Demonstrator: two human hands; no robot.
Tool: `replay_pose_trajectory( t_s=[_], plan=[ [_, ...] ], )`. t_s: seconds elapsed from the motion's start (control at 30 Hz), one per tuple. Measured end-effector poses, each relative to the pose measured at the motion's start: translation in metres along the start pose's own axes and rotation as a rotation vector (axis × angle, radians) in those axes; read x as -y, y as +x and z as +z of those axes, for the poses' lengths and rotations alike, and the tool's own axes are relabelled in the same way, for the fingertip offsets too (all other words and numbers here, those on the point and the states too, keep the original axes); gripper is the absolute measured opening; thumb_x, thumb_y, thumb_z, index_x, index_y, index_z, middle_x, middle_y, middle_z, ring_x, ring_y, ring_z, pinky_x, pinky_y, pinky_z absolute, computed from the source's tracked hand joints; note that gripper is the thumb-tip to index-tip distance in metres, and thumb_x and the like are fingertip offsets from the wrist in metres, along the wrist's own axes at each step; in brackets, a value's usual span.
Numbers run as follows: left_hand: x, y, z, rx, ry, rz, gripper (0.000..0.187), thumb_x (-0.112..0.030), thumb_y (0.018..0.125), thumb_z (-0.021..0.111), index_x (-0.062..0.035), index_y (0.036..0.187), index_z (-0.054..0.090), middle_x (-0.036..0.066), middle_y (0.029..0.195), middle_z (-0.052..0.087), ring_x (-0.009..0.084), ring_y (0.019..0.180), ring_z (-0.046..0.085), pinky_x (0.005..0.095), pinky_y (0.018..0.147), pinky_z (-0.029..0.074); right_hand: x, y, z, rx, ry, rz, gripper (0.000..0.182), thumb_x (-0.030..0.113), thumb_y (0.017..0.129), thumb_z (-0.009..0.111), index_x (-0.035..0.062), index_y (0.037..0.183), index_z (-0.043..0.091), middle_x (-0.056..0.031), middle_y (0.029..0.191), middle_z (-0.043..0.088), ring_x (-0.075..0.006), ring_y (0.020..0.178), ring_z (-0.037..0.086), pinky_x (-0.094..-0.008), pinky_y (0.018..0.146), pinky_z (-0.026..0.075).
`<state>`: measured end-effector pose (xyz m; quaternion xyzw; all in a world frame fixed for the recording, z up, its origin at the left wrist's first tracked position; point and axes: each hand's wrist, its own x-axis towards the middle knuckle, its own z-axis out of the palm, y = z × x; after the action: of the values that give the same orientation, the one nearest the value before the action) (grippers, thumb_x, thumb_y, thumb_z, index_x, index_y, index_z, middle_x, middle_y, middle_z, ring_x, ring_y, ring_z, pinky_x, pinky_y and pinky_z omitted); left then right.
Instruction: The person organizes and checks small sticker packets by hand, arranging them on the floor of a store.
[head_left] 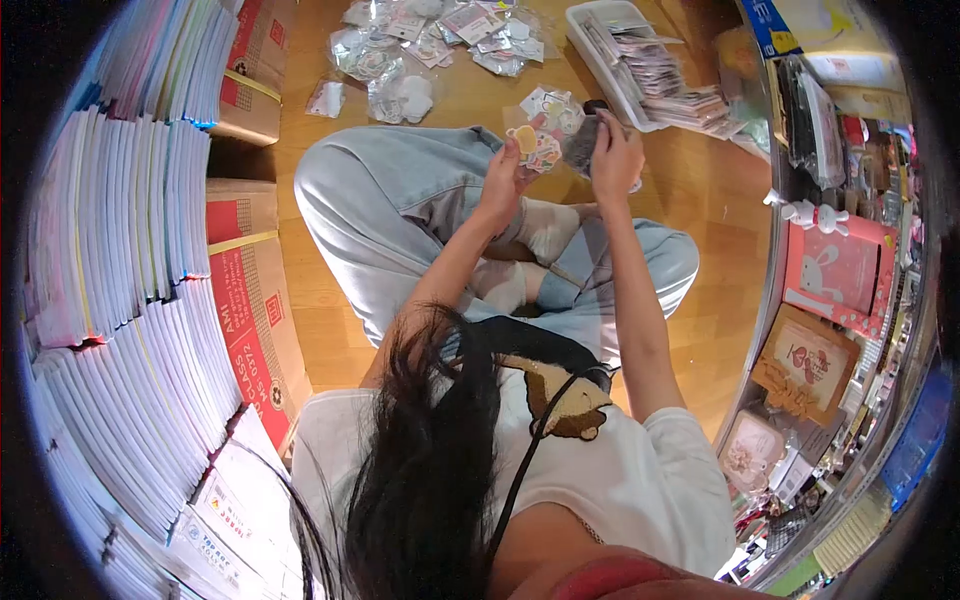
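The left hand (505,185) is pinching a clear sticker packet (541,153) between thumb and fingers, the packet lying toward three o'clock from the thumb tip. The right hand (618,170) is gripping a dark grey packet (579,152), which is sitting toward eight o'clock from its fingers, its long axis running roughly one to seven o'clock. The two packets are facing each other just beside, perhaps touching. A white tray (601,73) is lying at twelve o'clock from the right hand, the nearer one.
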<state>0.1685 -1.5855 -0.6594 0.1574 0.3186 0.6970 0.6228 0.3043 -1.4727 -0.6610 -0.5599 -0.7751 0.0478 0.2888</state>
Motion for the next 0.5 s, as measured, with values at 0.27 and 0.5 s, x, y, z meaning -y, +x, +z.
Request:
replay_pose_trajectory(
  t_s=[0.27, 0.5],
  plan=[
    [0.026, 0.008, -0.012, -0.162, -0.009, -0.15, 0.057, -0.051, 0.092, 0.029, -0.0067, 0.126, 0.042, 0.006, 0.113, 0.054, 0.0151, 0.103, 0.051, 0.0272, 0.089, 0.039, 0.068, -0.05, -0.004, 0.08, 0.135, -0.355, 0.03, 0.021, 0.08, 0.058, 0.0194, 0.11, 0.061, -0.008, 0.078, 0.05, -0.0227, 0.075, 0.05, -0.0355, 0.064, 0.036],
    [0.034, 0.011, -0.02, -0.121, 0.338, -0.101, 0.053, -0.049, 0.093, 0.031, -0.0048, 0.115, 0.052, 0.001, 0.09, 0.055, 0.0099, 0.081, 0.05, 0.0238, 0.073, 0.042, 0.063, -0.037, 0.012, 0.065, 0.011, -0.405, 0.029, 0.022, 0.081, 0.057, 0.0159, 0.109, 0.062, -0.0062, 0.079, 0.052, -0.0245, 0.077, 0.051, -0.0358, 0.065, 0.036]
  ],
)
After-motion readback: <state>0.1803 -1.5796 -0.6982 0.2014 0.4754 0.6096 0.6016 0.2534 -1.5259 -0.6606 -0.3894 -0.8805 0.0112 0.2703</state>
